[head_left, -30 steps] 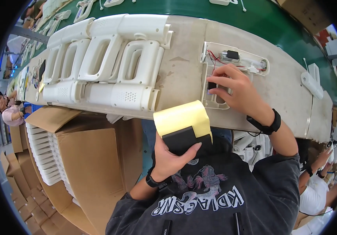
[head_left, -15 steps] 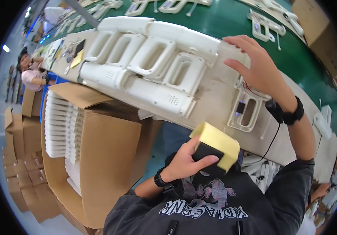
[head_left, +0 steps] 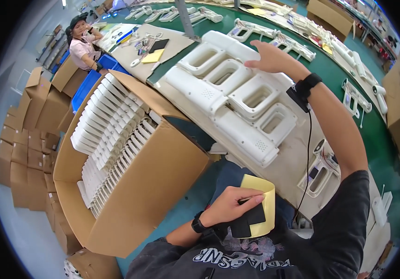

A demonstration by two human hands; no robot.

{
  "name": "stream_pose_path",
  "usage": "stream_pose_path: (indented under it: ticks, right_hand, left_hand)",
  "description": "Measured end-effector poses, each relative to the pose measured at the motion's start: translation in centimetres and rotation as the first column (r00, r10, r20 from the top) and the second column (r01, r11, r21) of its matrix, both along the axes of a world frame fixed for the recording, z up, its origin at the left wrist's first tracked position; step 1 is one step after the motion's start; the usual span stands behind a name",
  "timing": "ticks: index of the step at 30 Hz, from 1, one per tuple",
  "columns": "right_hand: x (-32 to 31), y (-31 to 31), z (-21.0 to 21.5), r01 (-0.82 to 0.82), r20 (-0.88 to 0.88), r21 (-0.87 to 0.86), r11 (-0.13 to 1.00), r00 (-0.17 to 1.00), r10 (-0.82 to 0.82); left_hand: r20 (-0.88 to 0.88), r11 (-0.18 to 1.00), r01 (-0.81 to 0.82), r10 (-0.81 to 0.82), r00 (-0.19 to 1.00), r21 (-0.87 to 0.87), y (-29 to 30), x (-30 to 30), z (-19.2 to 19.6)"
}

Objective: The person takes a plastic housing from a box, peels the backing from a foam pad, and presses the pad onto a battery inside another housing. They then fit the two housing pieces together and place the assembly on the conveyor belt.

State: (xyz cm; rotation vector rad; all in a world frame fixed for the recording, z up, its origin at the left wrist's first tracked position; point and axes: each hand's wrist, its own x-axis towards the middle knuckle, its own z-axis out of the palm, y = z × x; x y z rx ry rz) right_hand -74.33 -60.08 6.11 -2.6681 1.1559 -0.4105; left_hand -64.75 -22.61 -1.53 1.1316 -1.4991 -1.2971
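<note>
My left hand (head_left: 233, 204) is closed around a curled yellow backing sheet (head_left: 268, 204) with black rectangular pads (head_left: 252, 213) on it, close in front of my shirt. The thumb lies across the pads. My right hand (head_left: 274, 59) reaches out over the far edge of a row of white plastic housings (head_left: 259, 135). Its fingers are apart and hold nothing; whether they touch a housing I cannot tell. The housings lie side by side on the table, each with a long oval opening, some with small speaker holes.
A big cardboard box (head_left: 149, 181) filled with stacked white parts stands left of the table. An opened housing with wires (head_left: 321, 176) lies at the right. Beyond runs a green belt (head_left: 228, 21) carrying more parts. A person (head_left: 85, 46) sits far left beside a blue bin (head_left: 86, 88).
The view has swung to the left. My right hand has moved from the right end of the housings to beyond their far edge. The yellow sheet in my left hand is tilted more upright.
</note>
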Motion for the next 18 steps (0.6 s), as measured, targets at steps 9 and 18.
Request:
stream_pose_path:
  ticks: [9, 18]
  right_hand:
    - [2.4, 0.5, 1.1, 0.059, 0.115, -0.062, 0.996, 0.992, -0.052]
    - [-17.0, 12.3, 11.6, 0.107, 0.150, 0.017, 0.994, 0.983, -0.108]
  left_hand:
    - [-0.040, 0.996, -0.085, 0.085, 0.996, -0.010, 0.0, 0.9, 0.0]
    - [0.045, 0.981, 0.130, -0.124, 0.991, -0.147, -2.8, -0.8, 0.5]
